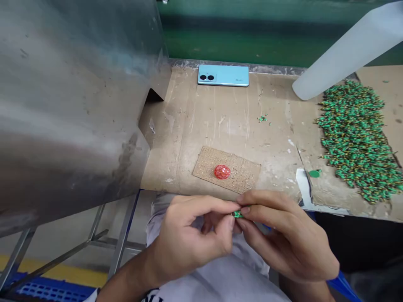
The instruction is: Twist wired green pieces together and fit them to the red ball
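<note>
My left hand [198, 233] and my right hand [283, 233] meet at the front edge of the table, thumbs and fingertips pinched together. Between them is a small green piece [237, 214], mostly covered by the fingers, and both hands grip it. Just beyond the hands lies a cardboard piece [204, 165] with tiny bits scattered over it. A shiny red lump [222, 171] sits on this cardboard. At the right is a large heap of small green pieces with yellowish tips [355, 134].
A light blue phone [223, 75] lies at the back of the table [176, 138]. A white tube [346, 52] leans at the back right. Few green bits [262, 119] and a green disc [314, 173] lie apart. Metal panel [72, 105] stands left.
</note>
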Available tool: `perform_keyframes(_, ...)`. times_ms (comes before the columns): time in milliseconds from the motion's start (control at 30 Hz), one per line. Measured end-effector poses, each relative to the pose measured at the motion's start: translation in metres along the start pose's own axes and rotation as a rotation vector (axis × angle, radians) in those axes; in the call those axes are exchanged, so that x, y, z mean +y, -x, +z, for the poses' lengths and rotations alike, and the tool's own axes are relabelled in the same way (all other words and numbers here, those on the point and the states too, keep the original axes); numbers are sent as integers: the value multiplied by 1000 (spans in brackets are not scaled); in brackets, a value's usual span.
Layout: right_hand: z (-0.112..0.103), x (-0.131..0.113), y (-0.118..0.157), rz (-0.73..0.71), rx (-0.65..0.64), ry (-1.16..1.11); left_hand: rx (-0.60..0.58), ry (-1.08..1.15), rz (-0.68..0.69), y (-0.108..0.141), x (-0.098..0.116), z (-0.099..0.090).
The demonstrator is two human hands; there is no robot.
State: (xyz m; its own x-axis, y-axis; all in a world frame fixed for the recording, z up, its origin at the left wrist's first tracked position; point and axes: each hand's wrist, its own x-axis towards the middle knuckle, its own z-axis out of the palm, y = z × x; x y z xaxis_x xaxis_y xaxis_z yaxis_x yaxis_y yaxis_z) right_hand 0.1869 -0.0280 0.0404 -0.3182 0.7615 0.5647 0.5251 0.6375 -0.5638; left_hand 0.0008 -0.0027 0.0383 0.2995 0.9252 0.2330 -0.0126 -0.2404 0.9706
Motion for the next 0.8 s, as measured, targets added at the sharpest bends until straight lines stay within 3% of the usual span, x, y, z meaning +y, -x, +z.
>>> perform_keyframes(167, -1, -5, -4, 43, -18, -3, -98, 399, -249, 1, -6, -3)
perform_keyframes(267, -2, -7, -6, 51, -12, -11, -140, 504, -334, 2, -10, -4)
perform_keyframes(633, 2, -9, 0, 101, -90, -40, -26, 399, -239, 0, -13, -1)
perform_keyframes(800, 4, -9, -3, 108, -102, -45, -17, 384, -302, 2, -16, -3)
